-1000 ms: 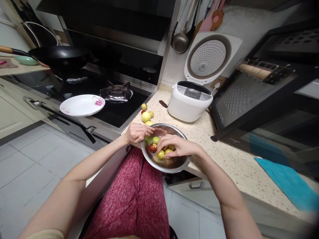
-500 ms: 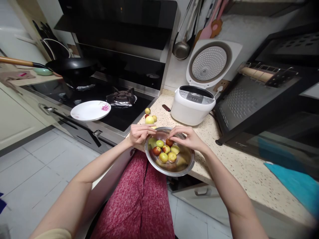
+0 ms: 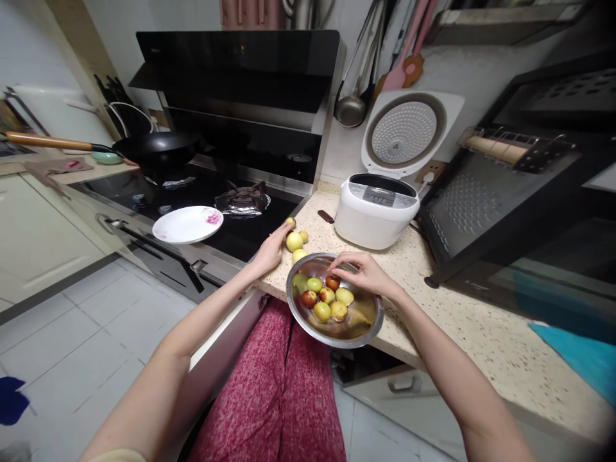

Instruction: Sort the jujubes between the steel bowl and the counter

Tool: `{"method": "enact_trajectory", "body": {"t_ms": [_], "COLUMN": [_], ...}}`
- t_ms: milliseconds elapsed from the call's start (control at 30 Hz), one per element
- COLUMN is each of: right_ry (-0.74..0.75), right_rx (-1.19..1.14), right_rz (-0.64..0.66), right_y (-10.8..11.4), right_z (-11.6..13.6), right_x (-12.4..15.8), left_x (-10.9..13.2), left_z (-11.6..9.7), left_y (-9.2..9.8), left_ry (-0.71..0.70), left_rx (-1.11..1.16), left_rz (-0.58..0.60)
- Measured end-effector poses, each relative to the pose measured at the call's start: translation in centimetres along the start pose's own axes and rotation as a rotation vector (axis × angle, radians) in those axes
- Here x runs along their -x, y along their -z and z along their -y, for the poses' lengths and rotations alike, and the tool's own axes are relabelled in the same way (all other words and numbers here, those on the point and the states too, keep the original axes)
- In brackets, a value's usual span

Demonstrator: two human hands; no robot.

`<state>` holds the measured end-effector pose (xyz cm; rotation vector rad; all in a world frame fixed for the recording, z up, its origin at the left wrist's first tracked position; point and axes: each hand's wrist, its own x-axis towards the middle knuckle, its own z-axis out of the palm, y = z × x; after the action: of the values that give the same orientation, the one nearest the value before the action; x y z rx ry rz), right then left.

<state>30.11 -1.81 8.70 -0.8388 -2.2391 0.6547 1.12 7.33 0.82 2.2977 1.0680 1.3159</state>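
A steel bowl (image 3: 370,327) sits at the counter's front edge with several small green, yellow and red fruits (image 3: 321,311) in water. My right hand (image 3: 360,273) reaches into the bowl from the right, its fingertips pinched on a reddish fruit (image 3: 332,282). My left hand (image 3: 270,251) stretches along the counter left of the bowl, fingers out, touching a few loose yellow-green fruits (image 3: 294,241) beside the stove.
A white rice cooker (image 3: 378,208) with its lid up stands behind the bowl. A white flowered plate (image 3: 187,224) lies on the black stove, a wok (image 3: 156,149) behind it. A dark rack (image 3: 486,192) fills the right; a blue cloth (image 3: 582,362) lies at the far right.
My left hand left the bowl's rim and moved up-left to the loose fruits on the counter. My right hand lifted off the fruit pile and now pinches a reddish fruit.
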Motion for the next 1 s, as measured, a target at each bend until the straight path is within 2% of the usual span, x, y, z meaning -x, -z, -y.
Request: {"method": "enact_trajectory", "body": {"t_ms": [167,500,833,1000], "right_ry": [0.007,-0.001,-0.004,-0.005], "right_rx": [0.008,-0.007,0.005,0.004], "right_rz": [0.006,0.026,0.026,0.027], "right_y": [0.0,-0.1,0.0,-0.1], "right_z": [-0.1,-0.1,0.1,-0.2], "right_x": [0.0,-0.1,0.0,0.0], "left_x": [0.2,0.3,0.4,0.6], "left_z": [0.4,-2.0,-2.1,-2.4], "left_y": [0.0,0.5,0.6,0.6], "left_ry": [0.043,0.143,0.131,0.168], "left_rx": [-0.066,-0.477,-0.43,-0.449], "left_rz": [0.059,0.071,0.099,0.102]}}
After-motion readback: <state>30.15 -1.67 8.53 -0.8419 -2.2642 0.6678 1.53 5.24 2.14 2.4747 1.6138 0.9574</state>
